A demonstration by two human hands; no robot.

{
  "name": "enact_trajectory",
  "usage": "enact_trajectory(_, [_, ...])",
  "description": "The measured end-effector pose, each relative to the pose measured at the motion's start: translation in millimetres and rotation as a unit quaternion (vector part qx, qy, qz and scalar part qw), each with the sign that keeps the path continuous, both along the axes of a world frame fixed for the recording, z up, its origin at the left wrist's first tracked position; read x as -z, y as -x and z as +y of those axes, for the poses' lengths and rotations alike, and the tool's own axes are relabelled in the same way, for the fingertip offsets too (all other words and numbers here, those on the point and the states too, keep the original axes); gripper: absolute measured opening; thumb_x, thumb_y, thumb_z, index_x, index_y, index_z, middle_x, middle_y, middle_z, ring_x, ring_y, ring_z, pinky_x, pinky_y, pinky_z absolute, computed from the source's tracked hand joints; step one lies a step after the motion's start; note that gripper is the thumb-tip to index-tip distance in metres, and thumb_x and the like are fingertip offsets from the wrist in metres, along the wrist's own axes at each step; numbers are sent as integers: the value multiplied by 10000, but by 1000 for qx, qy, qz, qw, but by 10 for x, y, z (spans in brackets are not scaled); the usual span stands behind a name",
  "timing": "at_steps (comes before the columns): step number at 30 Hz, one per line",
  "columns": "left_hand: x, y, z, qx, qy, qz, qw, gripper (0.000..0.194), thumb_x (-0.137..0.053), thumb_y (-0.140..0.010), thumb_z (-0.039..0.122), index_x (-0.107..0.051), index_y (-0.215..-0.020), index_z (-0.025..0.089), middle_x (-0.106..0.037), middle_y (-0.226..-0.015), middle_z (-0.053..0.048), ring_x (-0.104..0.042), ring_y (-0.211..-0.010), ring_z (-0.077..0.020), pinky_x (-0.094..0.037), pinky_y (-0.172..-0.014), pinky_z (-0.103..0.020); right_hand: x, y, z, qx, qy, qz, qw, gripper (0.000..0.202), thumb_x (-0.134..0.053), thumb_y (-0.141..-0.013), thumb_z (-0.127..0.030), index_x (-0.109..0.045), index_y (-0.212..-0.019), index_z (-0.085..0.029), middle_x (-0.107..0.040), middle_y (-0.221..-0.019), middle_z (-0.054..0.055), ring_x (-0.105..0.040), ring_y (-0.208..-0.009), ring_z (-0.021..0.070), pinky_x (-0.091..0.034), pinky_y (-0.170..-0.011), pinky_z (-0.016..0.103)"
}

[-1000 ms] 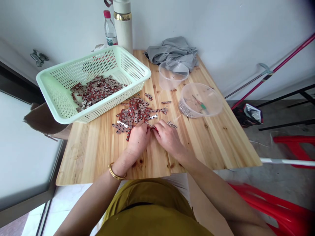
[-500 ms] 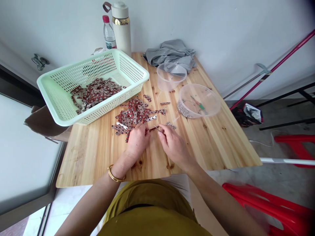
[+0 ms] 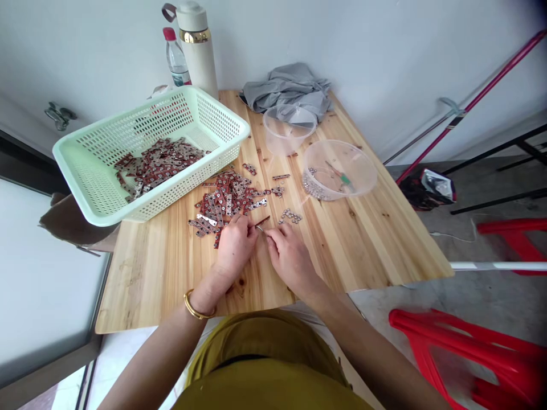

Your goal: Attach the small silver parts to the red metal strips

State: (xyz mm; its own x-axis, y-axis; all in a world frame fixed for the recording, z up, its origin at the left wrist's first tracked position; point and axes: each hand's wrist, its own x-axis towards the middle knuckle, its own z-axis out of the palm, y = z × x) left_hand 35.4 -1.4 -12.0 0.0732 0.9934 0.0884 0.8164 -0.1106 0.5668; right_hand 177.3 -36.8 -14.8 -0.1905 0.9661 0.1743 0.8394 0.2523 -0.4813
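Observation:
Pinched in the fingers of my left hand [image 3: 236, 242] is a narrow dark reddish strip [image 3: 264, 220], seen nearly edge-on, its far end pointing right. My right hand [image 3: 291, 256] is closed on a thin metal tool [image 3: 260, 228], whose tip reaches the strip close to the left fingertips; its kind is too small to make out. Beyond my left hand lies a pile of red-brown and silver strips [image 3: 228, 193] with round studs or holes. Several small round metal pieces [image 3: 289, 216] rest on the wood just past my right hand.
A pale green basket [image 3: 188, 181] with more strips stands at the left. Two clear round tubs [image 3: 363, 185] sit at the right, the nearer holding small metal pieces and a green-handled item. Grey cloth [image 3: 290, 85], a flask [image 3: 200, 62] and a bottle [image 3: 176, 60] are at the back.
The tool in my right hand has moved left along the strip, toward my left fingertips. More of the strip's right end now shows. The whole view has shifted slightly.

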Motion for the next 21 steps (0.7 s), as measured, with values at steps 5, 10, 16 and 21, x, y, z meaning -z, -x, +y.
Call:
enact_trajectory(5, [4, -6, 5, -1, -2, 8, 1000, 119, -536, -808, 86, -585, -732, 163, -637, -783, -44, -577, -706, -162, -417, -645, -255, -8, 8, 9, 3, 9, -1, 1000, 229, -438, -928, -168, -653, -1005, -181, -556, -905, 76, -570, -784, 183, -463, -677, 297])
enact_trajectory(10, [45, -1, 14, 0, -9, 17, 1000, 119, -532, -817, 96, -585, -734, 163, -641, -793, -49, -585, -713, -168, -425, -649, -259, -14, 29, 15, 2, 18, -29, 999, 222, -441, -921, -163, -656, -969, -192, -554, -903, 73, -546, -720, 169, -433, -619, 286])
enact_trajectory(16, [77, 0, 0, 5, -31, 22, 999, 127, -526, -824, 96, -577, -730, 163, -635, -802, -58, -593, -727, -172, -443, -673, -265, -40, -5, 53, -8, 30, -46, 998, 210, -455, -899, -141, -646, -967, -198, -565, -897, 69, -542, -724, 175, -411, -594, 281])
enact_trajectory(21, [60, 10, 0, 6, -39, 39, 998, 123, -517, -828, 86, -576, -754, 164, -636, -795, -54, -595, -714, -172, -445, -657, -264, -21, -57, 83, -19, 22, -12, 999, 207, -448, -912, -151, -638, -986, -189, -587, -937, 80, -568, -810, 189, -445, -654, 285])
